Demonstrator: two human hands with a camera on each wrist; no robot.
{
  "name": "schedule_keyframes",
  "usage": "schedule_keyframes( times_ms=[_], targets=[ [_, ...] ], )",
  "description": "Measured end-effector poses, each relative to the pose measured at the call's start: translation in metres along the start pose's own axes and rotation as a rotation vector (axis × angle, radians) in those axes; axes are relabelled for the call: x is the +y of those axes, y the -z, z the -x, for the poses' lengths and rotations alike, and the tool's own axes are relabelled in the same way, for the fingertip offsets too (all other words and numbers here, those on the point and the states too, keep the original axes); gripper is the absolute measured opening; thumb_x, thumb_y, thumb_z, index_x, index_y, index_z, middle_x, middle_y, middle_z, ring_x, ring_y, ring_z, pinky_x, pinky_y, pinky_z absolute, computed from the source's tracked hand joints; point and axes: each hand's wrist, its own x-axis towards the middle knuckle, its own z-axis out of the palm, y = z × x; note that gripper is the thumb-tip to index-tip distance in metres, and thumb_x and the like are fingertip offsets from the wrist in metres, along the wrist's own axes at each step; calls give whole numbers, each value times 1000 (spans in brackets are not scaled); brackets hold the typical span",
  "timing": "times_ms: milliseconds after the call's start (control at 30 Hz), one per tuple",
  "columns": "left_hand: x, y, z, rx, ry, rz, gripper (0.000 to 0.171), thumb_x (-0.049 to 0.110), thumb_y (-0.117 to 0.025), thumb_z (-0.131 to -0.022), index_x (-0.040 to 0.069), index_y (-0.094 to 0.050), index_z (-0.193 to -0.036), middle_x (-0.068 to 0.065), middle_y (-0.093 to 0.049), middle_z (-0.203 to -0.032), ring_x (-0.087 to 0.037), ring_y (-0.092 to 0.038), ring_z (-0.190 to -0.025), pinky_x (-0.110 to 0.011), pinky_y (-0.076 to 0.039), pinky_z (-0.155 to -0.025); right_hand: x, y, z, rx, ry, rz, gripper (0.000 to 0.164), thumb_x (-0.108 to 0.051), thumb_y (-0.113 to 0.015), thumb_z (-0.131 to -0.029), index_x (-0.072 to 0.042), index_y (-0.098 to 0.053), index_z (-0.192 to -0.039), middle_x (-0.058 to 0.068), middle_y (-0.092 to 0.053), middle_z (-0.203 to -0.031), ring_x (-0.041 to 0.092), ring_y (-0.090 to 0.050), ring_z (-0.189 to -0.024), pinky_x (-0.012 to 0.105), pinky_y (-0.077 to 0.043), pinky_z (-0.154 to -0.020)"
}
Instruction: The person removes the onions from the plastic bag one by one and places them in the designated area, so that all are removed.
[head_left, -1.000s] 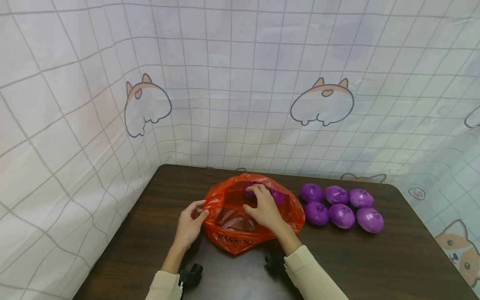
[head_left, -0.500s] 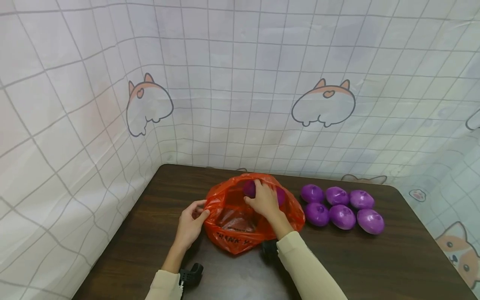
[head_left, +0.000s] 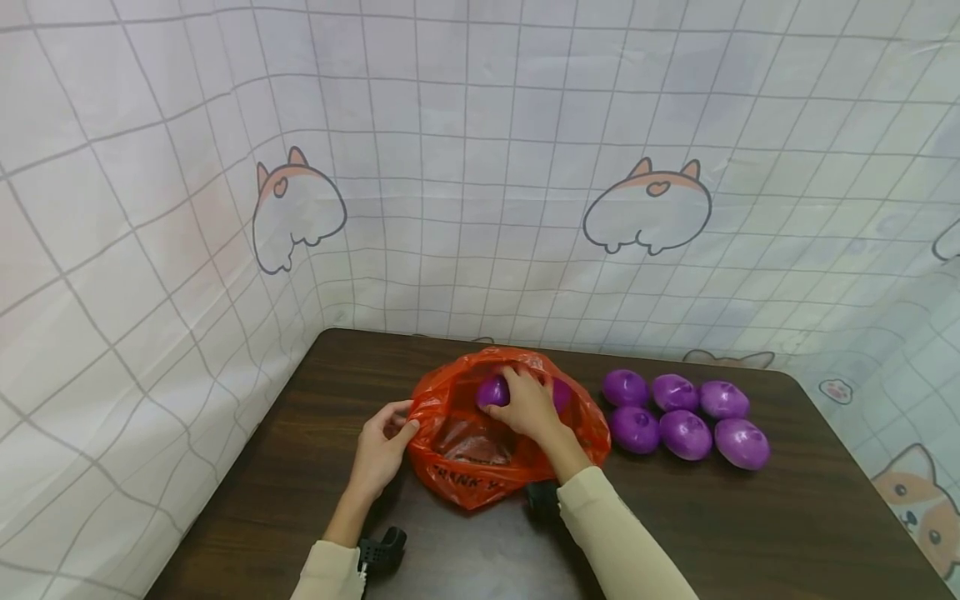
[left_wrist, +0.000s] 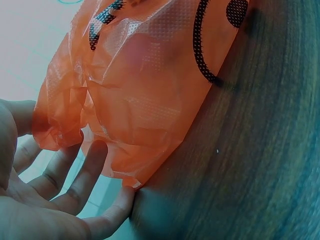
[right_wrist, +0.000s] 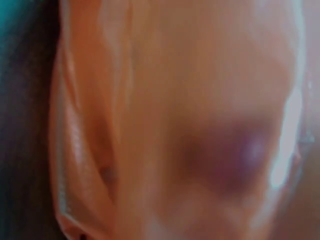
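A red plastic bag (head_left: pixel 465 479) with black lettering lies on the dark wooden table, its mouth open upward. My left hand (head_left: pixel 378 450) pinches the bag's left rim between thumb and fingers; in the left wrist view its fingers (left_wrist: pixel 95 165) rest against the orange-red film. My right hand (head_left: pixel 528 406) reaches inside the bag, thumb and fingers curled round a shiny purple round, fruit-like piece (head_left: pixel 492 392). Another purple piece (head_left: pixel 561 395) shows just right of that hand, inside the bag. The right wrist view is blurred, with a purple shape (right_wrist: pixel 230 155) behind the film.
Several matching purple pieces (head_left: pixel 686 434) stand in two rows on the table (head_left: pixel 750 533), right of the bag. A white grid-patterned cloth (head_left: pixel 465 167) with cartoon dogs hangs behind the table and along its sides.
My right hand has gone deeper into the bag and then drawn a purple piece slightly left and toward me. The left hand has kept its grip on the rim.
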Motion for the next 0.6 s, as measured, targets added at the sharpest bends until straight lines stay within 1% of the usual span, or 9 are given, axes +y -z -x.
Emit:
schedule_keyframes(
  times_ms=[133,300,433,600],
  targets=[
    [0,0,0,-4,1,-3,30,9,-68,-97,8,-69,-127,-14,-64,-96,-17,-55,-84,-24,-46,-72,-1,-1,4,-18,52,-19,66,-38,-84,-84,-18,-57,-140,13,-59,-140,36,-57,-129,68,-15,-120],
    [-1,0,0,-4,10,2,30,9,-68,-97,9,-69,-127,-14,-64,-96,-17,-55,-85,-24,-46,-73,-2,-1,9,-33,113,-9,64,-38,-86,-82,-19,-59,-137,11,-59,-138,32,-56,-129,68,-20,-117],
    [0,0,0,-6,11,5,30,9,-68,-97,10,-69,-128,-14,-64,-97,-17,-56,-85,-24,-47,-73,-2,-1,12,-58,142,-7,63,-36,-87,-81,-21,-59,-135,11,-60,-138,32,-55,-130,66,-22,-117],
    [-1,-1,0,-3,12,-3,31,8,-68,-97,10,-69,-128,-14,-64,-96,-18,-56,-85,-24,-47,-74,-2,0,14,-80,165,0,62,-35,-86,-83,-22,-57,-136,11,-59,-141,34,-54,-133,65,-22,-118]
  ],
)
